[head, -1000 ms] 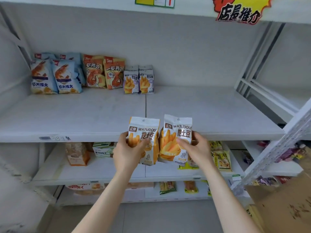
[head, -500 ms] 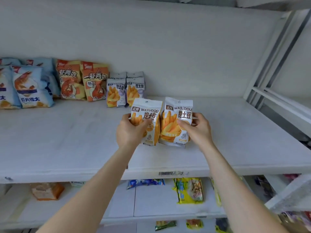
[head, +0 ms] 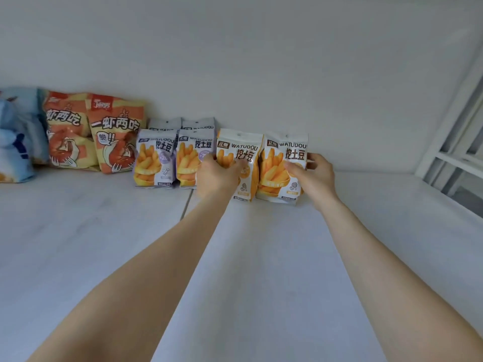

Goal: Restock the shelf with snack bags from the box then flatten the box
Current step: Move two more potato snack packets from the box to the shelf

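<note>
head view:
- left hand grips left bag at its left side, thumb across front.
- right hand grips right bag; fingers curled round right edge, thumb on front.
- both bags upright, side by side, touching, near back edge of shelf, about mid-width, just right of purple bags.
- bag bottoms on shelf or just above: cannot tell.
- shrimp bags further toward left edge.

handling, judged:
- bags light, soft, air-puffed; film slippery; contents brittle.
- hold by side seams, gentle squeeze, no crushing.
</note>
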The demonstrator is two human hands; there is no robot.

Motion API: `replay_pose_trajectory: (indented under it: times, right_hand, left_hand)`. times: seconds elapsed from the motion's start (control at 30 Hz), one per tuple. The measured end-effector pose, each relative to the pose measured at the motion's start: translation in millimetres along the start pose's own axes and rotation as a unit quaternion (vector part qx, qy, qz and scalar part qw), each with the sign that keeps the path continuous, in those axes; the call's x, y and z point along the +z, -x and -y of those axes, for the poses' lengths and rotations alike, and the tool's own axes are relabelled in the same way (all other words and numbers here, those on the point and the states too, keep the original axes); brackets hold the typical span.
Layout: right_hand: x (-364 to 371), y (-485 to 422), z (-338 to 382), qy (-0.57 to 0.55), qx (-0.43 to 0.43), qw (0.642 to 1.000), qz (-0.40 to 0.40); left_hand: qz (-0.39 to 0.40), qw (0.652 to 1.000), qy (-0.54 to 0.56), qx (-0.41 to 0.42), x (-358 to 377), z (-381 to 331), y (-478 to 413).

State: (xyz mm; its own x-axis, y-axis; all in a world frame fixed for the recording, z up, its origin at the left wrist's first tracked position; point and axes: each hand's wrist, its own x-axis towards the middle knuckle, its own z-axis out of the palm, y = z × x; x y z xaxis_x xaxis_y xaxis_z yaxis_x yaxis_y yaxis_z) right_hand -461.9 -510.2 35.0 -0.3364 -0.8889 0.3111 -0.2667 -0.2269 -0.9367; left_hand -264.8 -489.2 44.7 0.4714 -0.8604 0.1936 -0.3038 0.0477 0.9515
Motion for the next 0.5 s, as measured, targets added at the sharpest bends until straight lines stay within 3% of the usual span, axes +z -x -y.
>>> replay_pose_trajectory:
  times: [0.5]
  right_hand:
    - [42,-112,-56,0.012,-0.003,1.000,0.010]
  left_hand:
    - [-0.051,0.998,-0.043,0.013,95,17,-86]
